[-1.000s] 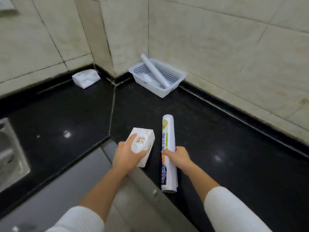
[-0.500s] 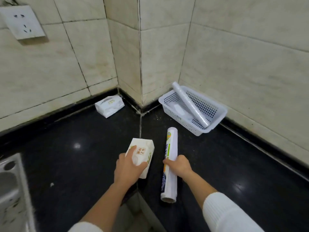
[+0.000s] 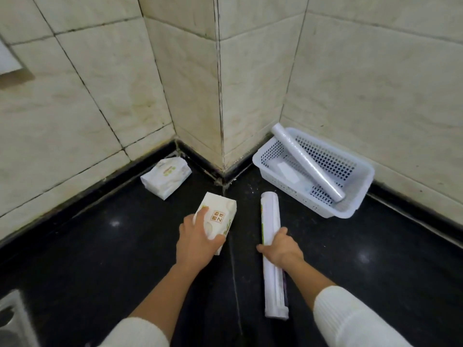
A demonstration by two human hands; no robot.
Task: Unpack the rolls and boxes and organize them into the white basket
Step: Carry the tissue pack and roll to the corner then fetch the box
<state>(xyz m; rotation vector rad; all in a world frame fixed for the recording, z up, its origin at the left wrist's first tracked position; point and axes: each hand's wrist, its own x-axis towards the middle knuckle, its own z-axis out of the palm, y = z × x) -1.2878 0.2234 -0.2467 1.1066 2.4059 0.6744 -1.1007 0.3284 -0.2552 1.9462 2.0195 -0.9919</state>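
My left hand (image 3: 198,242) grips a white tissue pack (image 3: 219,216) with an orange label, held over the black counter. My right hand (image 3: 281,247) is closed around the middle of a long white wrapped roll (image 3: 270,214) that points toward the wall corner. The white perforated basket (image 3: 355,201) sits against the right wall, beyond the roll's far end. A clear film roll (image 3: 304,160) leans diagonally across the basket, one end over its back rim. A flat white item (image 3: 288,171) lies on the basket floor. A second tissue pack (image 3: 166,176) lies by the left wall.
Tiled walls form a protruding corner (image 3: 220,96) between the second pack and the basket. The black counter (image 3: 100,246) has a seam running toward me. A metal sink edge (image 3: 12,319) shows at the lower left. A wall socket's edge (image 3: 7,58) is at the far left.
The view has swung up and closer to the corner. Both hands have carried the tissue pack and the roll forward toward the basket, and the roll's label has turned away.
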